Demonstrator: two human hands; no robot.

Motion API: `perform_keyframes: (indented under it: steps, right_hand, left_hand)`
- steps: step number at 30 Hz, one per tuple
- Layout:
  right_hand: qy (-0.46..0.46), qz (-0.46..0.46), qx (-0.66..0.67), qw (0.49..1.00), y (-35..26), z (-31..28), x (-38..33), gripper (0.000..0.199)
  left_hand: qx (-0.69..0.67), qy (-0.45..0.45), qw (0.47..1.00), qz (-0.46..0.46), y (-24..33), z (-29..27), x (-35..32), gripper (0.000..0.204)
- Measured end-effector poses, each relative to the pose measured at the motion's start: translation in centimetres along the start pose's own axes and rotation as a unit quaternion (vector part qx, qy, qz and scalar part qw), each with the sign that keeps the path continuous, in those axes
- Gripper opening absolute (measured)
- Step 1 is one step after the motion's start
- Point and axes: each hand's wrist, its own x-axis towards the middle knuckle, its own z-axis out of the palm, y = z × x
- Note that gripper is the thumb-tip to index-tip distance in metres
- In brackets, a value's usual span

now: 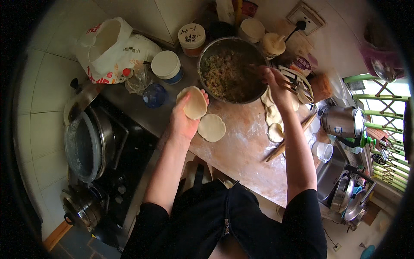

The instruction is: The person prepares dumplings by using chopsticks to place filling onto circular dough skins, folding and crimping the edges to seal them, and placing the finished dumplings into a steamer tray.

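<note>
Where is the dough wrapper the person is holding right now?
The dough wrapper lies in the left hand, centre of the head view, just left of the metal filling bowl.

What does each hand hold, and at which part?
The left hand cradles a round dough wrapper from beneath, on palm and fingers. The right hand grips chopsticks near their upper ends.

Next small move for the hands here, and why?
Probably scoop filling onto the wrapper. The left hand cups a bare dough wrapper beside the metal bowl of minced filling, and the right hand is at the bowl's rim.
</note>
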Motion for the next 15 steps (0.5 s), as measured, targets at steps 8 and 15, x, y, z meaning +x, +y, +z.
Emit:
perform_keyframes:
  steps: [8,15]
  right_hand:
    - [-0.119,0.06,-0.109,0.985,-4.9,1.2,-4.0,0.028]
    - [0.101,-0.101,-0.183,0.973,-2.1,2.9,1.0,0.016]
  left_hand:
    - [0.004,0.026,0.999,-0.036,0.8,-0.1,1.8,0.033]
    - [-0.005,-0.03,0.999,-0.041,0.9,0.7,2.4,0.034]
